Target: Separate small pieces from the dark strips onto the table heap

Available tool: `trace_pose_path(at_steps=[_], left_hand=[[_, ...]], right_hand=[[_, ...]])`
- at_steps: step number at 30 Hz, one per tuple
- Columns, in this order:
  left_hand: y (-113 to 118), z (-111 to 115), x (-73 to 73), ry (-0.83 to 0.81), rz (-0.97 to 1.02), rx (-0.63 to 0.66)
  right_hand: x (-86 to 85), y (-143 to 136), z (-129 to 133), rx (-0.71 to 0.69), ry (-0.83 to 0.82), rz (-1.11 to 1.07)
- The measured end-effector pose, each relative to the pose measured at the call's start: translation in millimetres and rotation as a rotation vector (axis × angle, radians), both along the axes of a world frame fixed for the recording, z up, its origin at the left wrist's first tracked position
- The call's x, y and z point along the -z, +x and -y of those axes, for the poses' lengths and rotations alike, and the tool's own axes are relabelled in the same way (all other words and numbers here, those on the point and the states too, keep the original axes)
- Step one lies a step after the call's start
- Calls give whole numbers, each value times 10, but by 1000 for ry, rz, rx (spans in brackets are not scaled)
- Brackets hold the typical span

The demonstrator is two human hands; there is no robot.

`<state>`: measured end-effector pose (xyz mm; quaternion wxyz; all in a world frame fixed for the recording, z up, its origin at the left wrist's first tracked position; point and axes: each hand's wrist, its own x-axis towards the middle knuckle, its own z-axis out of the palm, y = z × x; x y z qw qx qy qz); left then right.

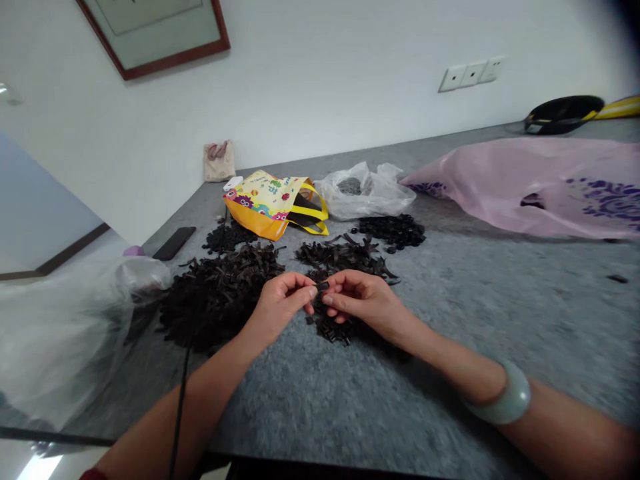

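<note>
Left hand (280,303): pinches a small black piece (323,286)
Right hand (361,300): pinches the same piece — fingertips meeting
Below: black pile (333,328) on grey table (500,313)

Both forearms reach forward, left hand (280,300) and right hand (361,300) meeting, fingers pinched together at the tips

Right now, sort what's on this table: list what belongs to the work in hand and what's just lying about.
In the work:
left hand and right hand, both pinching one small black piece
big pile of black strips
small pile under the hands

Lying about:
yellow bag
clear plastic bag
pink bag
phone
</note>
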<state>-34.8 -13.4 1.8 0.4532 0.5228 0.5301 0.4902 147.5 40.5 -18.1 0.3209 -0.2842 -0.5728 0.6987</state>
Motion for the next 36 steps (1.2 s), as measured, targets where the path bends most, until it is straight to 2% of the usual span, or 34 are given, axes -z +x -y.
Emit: trace_pose_path(at_steps=[11,16,20,24,27,30,36], left_hand=[[12,20,3,-4,-62,-17],[33,26,29,22,-105,-13],[60,37,101,203,-241,-58],[55,53,146,471,-587,-13],[39,62,146,555,-746,-6],[44,83,104,493,-748,-25],[79,123,4,320,-574,-58]], right_hand=[[-31,-3,37,24,106,87],[-20,-25,38,34,42,59],[-14,-36,18,54,-34,43],[-32,-39,21,58,-112,11],[-44,-49,38,25,-208,-7],[-54,-62,55,26,-224,-3],[-90,-39,62,79,-69,28]])
